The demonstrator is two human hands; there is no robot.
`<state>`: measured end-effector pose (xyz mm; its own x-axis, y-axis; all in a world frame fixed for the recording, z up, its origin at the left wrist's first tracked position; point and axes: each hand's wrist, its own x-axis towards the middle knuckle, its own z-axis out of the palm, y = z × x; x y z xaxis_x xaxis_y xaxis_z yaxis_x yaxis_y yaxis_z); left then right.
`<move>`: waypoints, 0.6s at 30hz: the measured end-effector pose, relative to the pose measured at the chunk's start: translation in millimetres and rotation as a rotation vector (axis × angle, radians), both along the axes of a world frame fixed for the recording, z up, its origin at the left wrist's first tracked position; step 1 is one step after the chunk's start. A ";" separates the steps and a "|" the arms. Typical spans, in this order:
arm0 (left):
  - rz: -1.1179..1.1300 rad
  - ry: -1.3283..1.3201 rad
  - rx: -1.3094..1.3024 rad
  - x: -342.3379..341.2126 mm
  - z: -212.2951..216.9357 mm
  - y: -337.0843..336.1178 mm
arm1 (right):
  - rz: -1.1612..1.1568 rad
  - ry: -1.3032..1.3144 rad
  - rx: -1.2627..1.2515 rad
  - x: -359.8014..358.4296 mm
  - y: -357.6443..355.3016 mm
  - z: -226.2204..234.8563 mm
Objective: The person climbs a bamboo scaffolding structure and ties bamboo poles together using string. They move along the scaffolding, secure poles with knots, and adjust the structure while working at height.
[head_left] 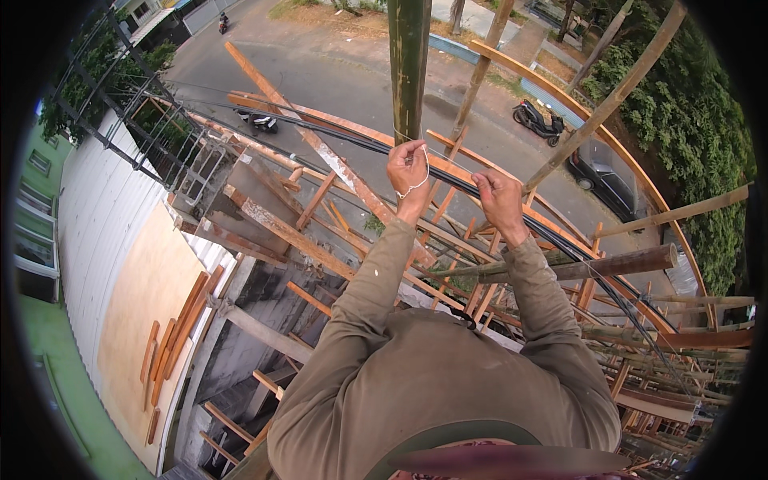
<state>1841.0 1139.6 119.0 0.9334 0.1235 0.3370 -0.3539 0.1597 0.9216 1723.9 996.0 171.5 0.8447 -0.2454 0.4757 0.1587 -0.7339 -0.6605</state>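
A thick green bamboo pole (409, 72) rises in front of me at the top middle. Against its lower part is my left hand (409, 174), fingers closed in a pinch on a thin white string (415, 189). The string hangs in a loop across that hand toward the wrist. To the right and a little nearer, my right hand (501, 202) is raised with its fingers pinched together. Whatever it pinches, if anything, is too small to make out. Black cables (360, 142) pass behind both hands.
Timber beams and bamboo scaffolding surround me, with a bamboo log (616, 264) at right. A slanted plank (320, 148) crosses at left, near a white corrugated roof (88, 232) with loose boards (186, 320). Far below lies a street (336, 76) with a motorcycle (540, 122) and dark car (608, 182).
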 end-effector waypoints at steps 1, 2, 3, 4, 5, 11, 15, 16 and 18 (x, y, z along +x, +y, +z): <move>0.071 -0.074 0.070 -0.9 0.3 1.4 | 0.004 0.001 -0.009 0.5 0.1 -0.3; 0.140 -0.162 0.129 -1.4 0.6 2.6 | 0.009 0.002 -0.017 1.5 0.3 -1.0; 0.119 -0.138 0.122 -1.4 1.1 3.3 | 0.016 0.016 -0.023 2.3 0.5 -1.7; 0.096 -0.128 0.104 -1.8 1.3 4.1 | 0.012 0.003 -0.021 3.2 1.1 -2.5; 0.074 -0.115 0.082 -2.3 1.5 4.6 | 0.011 0.003 -0.017 4.4 1.2 -3.3; 0.010 -0.087 -0.022 -14.5 0.3 10.0 | 0.030 -0.021 -0.070 13.7 -1.5 -3.2; -0.049 -0.091 -0.136 -18.2 0.3 12.2 | 0.054 -0.088 -0.120 20.9 -2.9 -2.6; -0.056 -0.079 -0.142 -18.4 -0.1 12.7 | 0.046 -0.083 -0.121 22.3 -2.9 -2.6; -0.063 -0.070 -0.157 -17.8 -1.5 14.1 | 0.034 -0.073 -0.125 24.4 -2.4 -2.9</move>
<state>1823.2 1153.6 117.5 0.9157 0.1220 0.3830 -0.4015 0.3236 0.8568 1748.3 993.6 168.7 0.8136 -0.1524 0.5611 0.2291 -0.8030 -0.5502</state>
